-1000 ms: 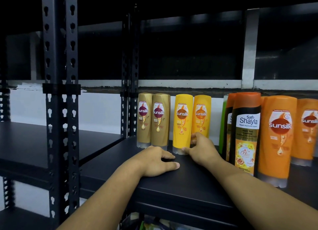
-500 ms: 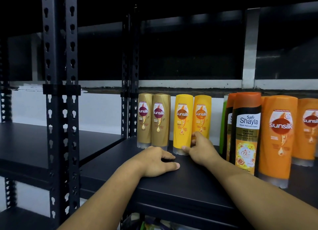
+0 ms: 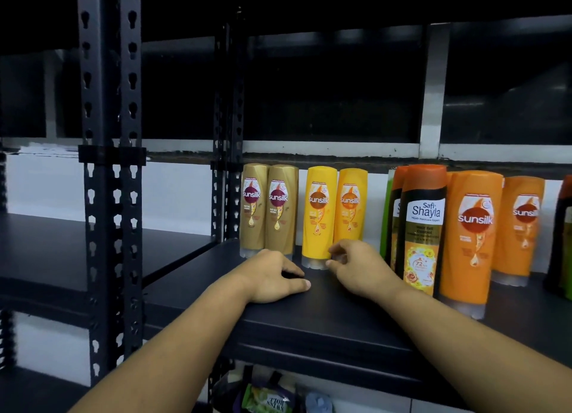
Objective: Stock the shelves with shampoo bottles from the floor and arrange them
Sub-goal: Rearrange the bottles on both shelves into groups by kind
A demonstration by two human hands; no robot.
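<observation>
Step in hand, by judgement: squaring the front yellow bottle into line. Nudge low at the clear cap, label forward, keeping it upright. Right hand hovers loosely curled at its base, gripping nothing. Left hand rests flat on the shelf, empty. 2 yellow Sunsilk bottles stand inverted, beside 2 gold bottles.

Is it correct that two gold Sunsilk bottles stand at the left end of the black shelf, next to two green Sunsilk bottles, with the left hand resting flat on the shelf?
Not quite. The two bottles beside the gold Sunsilk bottles are yellow Sunsilk bottles, not green, as the head view shows. The rest holds: the left hand rests flat on the black shelf.
</observation>
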